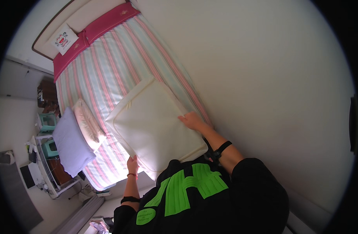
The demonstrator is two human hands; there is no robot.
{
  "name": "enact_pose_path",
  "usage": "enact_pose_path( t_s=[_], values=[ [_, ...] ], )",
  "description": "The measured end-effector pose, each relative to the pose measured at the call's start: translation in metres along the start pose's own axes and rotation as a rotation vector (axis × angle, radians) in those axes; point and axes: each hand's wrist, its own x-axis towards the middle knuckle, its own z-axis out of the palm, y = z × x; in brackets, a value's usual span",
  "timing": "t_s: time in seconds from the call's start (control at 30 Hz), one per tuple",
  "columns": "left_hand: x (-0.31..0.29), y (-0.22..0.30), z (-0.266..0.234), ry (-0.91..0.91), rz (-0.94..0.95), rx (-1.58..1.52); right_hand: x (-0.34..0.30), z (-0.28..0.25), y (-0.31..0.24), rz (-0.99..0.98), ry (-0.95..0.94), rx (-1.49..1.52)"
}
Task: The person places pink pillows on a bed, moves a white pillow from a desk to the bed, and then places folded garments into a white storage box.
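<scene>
A large cream, square, cushion-like thing with piped edges (153,121) lies in front of my body, over the near part of the striped bed. My left hand (133,165) grips its left edge near the lower corner. On the opposite side, my right hand (192,121) is closed round the right edge, with the thumb side on top. The underside and what lies beneath it are hidden. A bed sheet with pink, grey and pale blue stripes (105,62) spreads under and beyond it.
Left on the bed lie a lavender pillow (73,142) and a beige pillow (87,123). Dark pink pillows (112,19) and a small white cushion (63,39) rest at the headboard (75,19). A white-framed desk (50,175) and green stools (47,121) stand beyond; a wall (272,97) borders the right.
</scene>
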Motion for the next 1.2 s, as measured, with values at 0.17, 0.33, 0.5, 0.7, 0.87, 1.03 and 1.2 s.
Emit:
enact_pose_path(
  t_s=[0.17, 0.33, 0.5, 0.7, 0.87, 1.03, 1.2],
  values=[
    [0.013, 0.043, 0.041, -0.068, 0.11, 0.06, -0.011, -0.069, 0.001, -0.054, 0.108, -0.088],
    [0.028, 0.064, 0.094, -0.076, 0.09, 0.042, -0.001, -0.1, 0.037, -0.02, 0.108, -0.165],
    [0.041, 0.064, 0.117, -0.126, 0.099, 0.1, -0.003, -0.102, 0.076, 0.112, -0.008, -0.25],
    [0.019, 0.103, 0.126, -0.115, 0.058, 0.109, -0.001, -0.113, 0.086, 0.109, 0.042, -0.174],
    [0.048, 0.089, 0.126, -0.077, 0.154, 0.131, 0.013, -0.118, 0.088, 0.105, 0.057, -0.204],
    [0.034, 0.127, 0.145, -0.075, 0.047, 0.074, 0.025, -0.125, 0.107, 0.091, 0.106, -0.244],
    [0.044, 0.116, 0.133, -0.046, 0.109, 0.094, 0.037, -0.128, 0.097, 0.098, 0.039, -0.234]
  ],
)
